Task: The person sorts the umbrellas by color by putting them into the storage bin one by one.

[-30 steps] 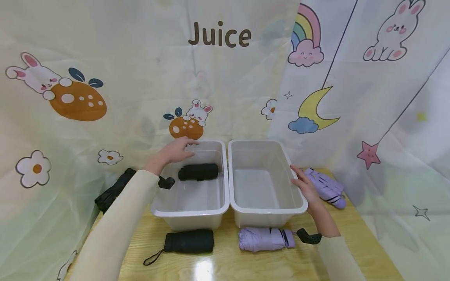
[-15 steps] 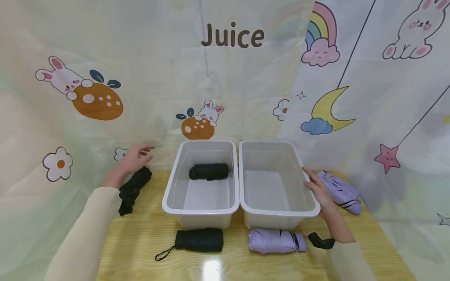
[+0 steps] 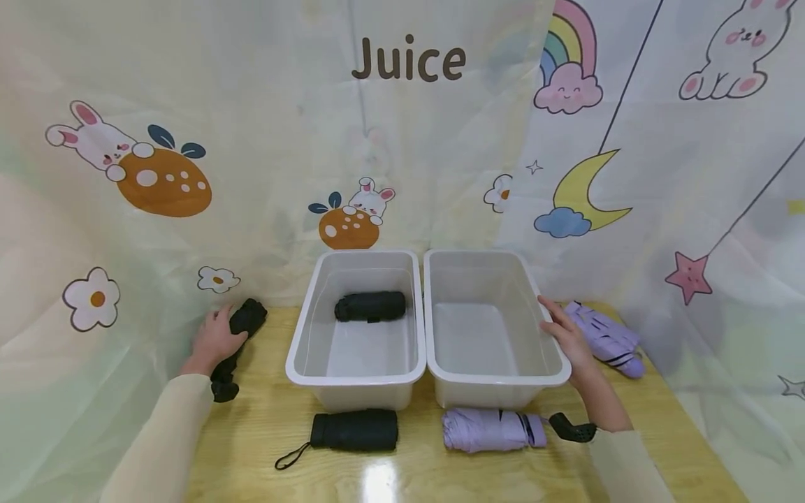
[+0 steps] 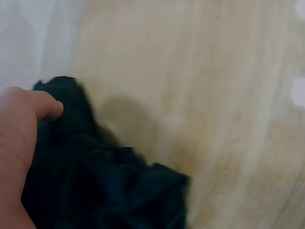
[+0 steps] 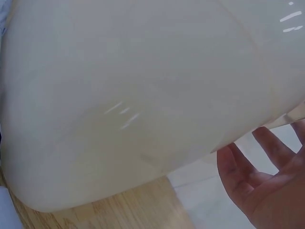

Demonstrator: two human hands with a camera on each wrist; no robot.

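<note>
My left hand point(image 3: 216, 342) grips a folded black umbrella point(image 3: 249, 318) at the left end of the table. The thumb lies across its dark cloth in the left wrist view, and the loose lower end of the umbrella point(image 4: 124, 186) spreads out below. My right hand point(image 3: 566, 339) rests its fingers on the right rim of the right white bin point(image 3: 503, 381). In the right wrist view the fingers point(image 5: 274, 148) reach up to that rim. Inside the left white bin point(image 3: 355, 381) lies another black umbrella point(image 3: 371, 306); the right bin has nothing in it.
In front of the bins lie a black umbrella point(image 3: 355, 429) with a wrist loop and a rolled lilac umbrella point(image 3: 493, 429). One more lilac umbrella point(image 3: 606, 339) lies beyond my right hand. A printed curtain point(image 3: 277, 126) hangs behind the wooden table point(image 3: 264, 482).
My left hand has left the left bin, moved leftward and come down onto the black umbrella at the far left, gripping it. My right hand stays at the right bin's rim.
</note>
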